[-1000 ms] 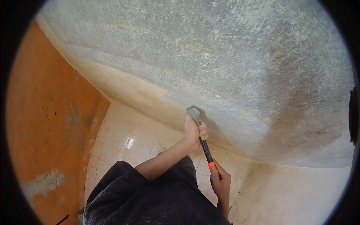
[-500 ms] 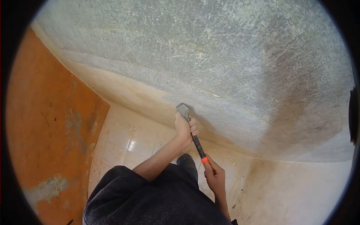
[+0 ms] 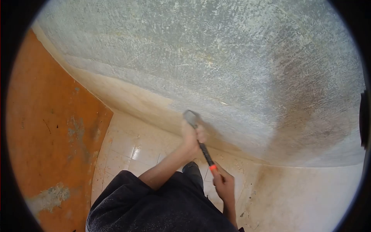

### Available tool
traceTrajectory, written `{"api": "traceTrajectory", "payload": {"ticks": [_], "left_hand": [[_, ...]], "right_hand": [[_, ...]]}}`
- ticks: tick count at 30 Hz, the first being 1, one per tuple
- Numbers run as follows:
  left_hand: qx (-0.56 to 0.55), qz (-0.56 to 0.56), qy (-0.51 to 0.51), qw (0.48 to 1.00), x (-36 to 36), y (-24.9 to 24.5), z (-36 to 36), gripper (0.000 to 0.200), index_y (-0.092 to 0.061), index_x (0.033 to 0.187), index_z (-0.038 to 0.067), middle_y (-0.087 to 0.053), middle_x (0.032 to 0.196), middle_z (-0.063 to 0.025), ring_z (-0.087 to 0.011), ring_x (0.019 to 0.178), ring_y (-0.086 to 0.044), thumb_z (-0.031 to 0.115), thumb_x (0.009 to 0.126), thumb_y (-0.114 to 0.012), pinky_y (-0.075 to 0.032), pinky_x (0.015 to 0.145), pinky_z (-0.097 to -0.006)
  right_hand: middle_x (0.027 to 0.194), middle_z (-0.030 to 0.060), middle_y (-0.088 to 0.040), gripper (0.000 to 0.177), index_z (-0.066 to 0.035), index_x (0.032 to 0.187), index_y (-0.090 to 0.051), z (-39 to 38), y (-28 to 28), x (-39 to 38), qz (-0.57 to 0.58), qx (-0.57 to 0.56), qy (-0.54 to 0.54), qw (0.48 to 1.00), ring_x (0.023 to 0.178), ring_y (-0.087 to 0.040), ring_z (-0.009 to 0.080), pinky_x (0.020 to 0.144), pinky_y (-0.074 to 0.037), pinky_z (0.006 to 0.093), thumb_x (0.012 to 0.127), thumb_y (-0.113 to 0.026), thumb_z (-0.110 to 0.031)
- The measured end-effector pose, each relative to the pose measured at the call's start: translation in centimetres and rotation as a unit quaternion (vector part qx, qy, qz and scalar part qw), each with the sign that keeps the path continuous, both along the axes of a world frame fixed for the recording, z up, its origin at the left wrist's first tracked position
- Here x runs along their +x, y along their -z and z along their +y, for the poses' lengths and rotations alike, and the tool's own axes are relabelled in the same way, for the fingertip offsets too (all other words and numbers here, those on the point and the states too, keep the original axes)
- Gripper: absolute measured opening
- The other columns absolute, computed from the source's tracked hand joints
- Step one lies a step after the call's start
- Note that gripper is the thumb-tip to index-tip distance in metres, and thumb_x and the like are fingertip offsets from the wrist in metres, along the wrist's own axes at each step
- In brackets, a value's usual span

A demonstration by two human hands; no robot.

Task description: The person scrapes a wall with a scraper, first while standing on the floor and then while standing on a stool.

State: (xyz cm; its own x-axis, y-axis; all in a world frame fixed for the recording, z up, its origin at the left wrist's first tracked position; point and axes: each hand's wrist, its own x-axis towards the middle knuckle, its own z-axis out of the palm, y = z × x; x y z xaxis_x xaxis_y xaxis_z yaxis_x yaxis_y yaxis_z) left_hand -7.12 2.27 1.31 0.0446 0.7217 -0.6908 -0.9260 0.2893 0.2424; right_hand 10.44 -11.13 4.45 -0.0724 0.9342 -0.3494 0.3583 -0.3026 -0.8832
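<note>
A long-handled scraper (image 3: 206, 153) slants across the middle of the view, with a dark shaft, an orange band and a grey head. My left hand (image 3: 191, 136) is wrapped round the shaft just below the head, blurred by motion. Lower down, my right hand (image 3: 225, 186) grips the handle beside the orange band. The scraper's head is at the lower part of the wall (image 3: 162, 62), whose surface is grey, patchy and scratched. Whether its edge touches the wall cannot be made out.
An orange wall or panel (image 3: 50, 116) with peeled patches stands on the left. Pale floor tiles (image 3: 118, 149) with dust and small crumbs lie below, and my dark shoe (image 3: 192, 169) is on them. A beige strip (image 3: 127, 92) runs along the wall's lower left.
The scraper and both hands have shifted slightly down and to the right. Both hands keep their hold, and my left hand is now smeared by motion.
</note>
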Motion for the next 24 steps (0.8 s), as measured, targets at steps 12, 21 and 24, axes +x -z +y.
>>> {"api": "traceTrajectory", "payload": {"ticks": [12, 21, 24], "left_hand": [[0.010, 0.017, -0.030, 0.999, -3.6, 2.3, 0.6, 0.037, -0.038, 0.081, 0.018, -0.027, 0.055, 0.0053, -0.0102, 0.041, -0.024, 0.050, 0.098, -0.028, -0.022, 0.038, -0.0284], [0.016, 0.010, 0.012, 1.000, -4.4, 1.1, 0.0, 0.035, -0.037, 0.082, 0.017, -0.027, 0.053, 0.0042, -0.0106, 0.040, -0.023, 0.045, 0.098, -0.024, -0.021, 0.038, -0.0284], [-0.001, 0.018, 0.004, 1.000, -3.9, 1.6, 0.1, 0.033, -0.037, 0.084, 0.015, -0.026, 0.053, 0.0037, -0.0109, 0.038, -0.022, 0.044, 0.096, -0.025, -0.020, 0.037, -0.0289]], "right_hand": [[0.065, -0.0041, -0.050, 0.035, -0.003, 0.130, -0.061, 1.1, 1.5, -2.5, -0.018, 0.085, -0.048, 0.995, 0.057, -0.044, 0.0038, 0.052, -0.037, 0.0207, 0.097, -0.059, -0.014], [0.067, -0.0035, -0.049, 0.036, -0.003, 0.131, -0.060, 0.0, 0.1, -4.5, -0.039, 0.023, -0.011, 0.999, 0.057, -0.043, 0.0043, 0.052, -0.035, 0.0210, 0.096, -0.059, -0.010], [0.065, -0.0035, -0.048, 0.037, -0.002, 0.132, -0.059, -0.4, 0.3, -4.2, -0.030, 0.034, -0.013, 0.999, 0.056, -0.042, 0.0047, 0.052, -0.036, 0.0212, 0.096, -0.059, -0.010]]}}
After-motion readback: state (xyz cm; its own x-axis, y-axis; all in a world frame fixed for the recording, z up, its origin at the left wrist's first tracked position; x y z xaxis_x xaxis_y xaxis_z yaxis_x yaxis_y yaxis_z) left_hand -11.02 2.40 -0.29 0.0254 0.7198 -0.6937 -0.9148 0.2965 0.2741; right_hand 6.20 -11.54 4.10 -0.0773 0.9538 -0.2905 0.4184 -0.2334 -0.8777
